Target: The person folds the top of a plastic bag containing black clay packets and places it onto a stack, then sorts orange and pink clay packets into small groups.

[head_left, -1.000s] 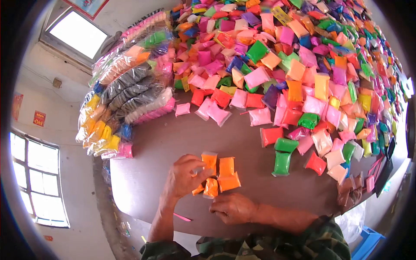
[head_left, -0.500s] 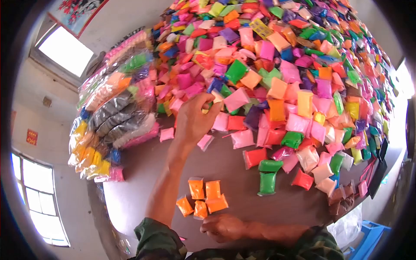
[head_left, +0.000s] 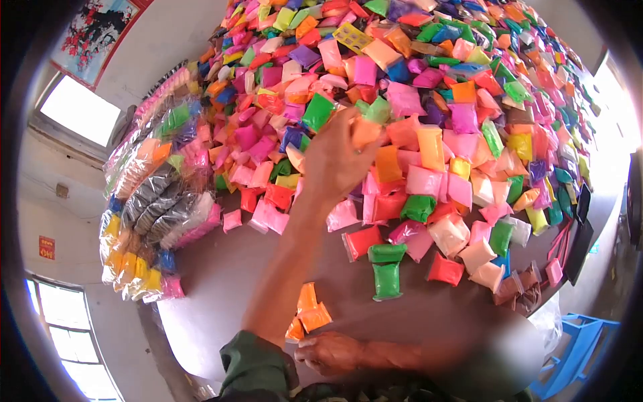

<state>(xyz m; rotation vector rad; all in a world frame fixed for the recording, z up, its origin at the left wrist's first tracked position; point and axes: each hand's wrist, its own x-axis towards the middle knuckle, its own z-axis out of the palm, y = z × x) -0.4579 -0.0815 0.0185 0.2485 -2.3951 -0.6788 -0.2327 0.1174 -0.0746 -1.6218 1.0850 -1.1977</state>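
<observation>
My left hand (head_left: 338, 155) reaches into the front of a large heap of small colourful packets (head_left: 268, 144). Its thumb and fingers are closed around a peach packet (head_left: 366, 133), slightly blurred. Low on the brown table, my right hand (head_left: 329, 354) rests with its fingers curled in; whether anything is inside cannot be made out. Just above it lie a few orange packets (head_left: 315, 317), partly covered by my left forearm. To their right, two green packets (head_left: 386, 280) lie end to end.
Large clear bags of sorted packets (head_left: 157, 208) are stacked at the left of the brown table (head_left: 221, 275). Brown packets (head_left: 519, 288) and a dark flat object (head_left: 577, 248) lie by the right edge. A blue stool (head_left: 569, 348) stands below, beside clear plastic.
The view has shifted, so the heap appears further left. My left hand has moved up and right across the heap to the peach packet. My right hand stays low, still curled.
</observation>
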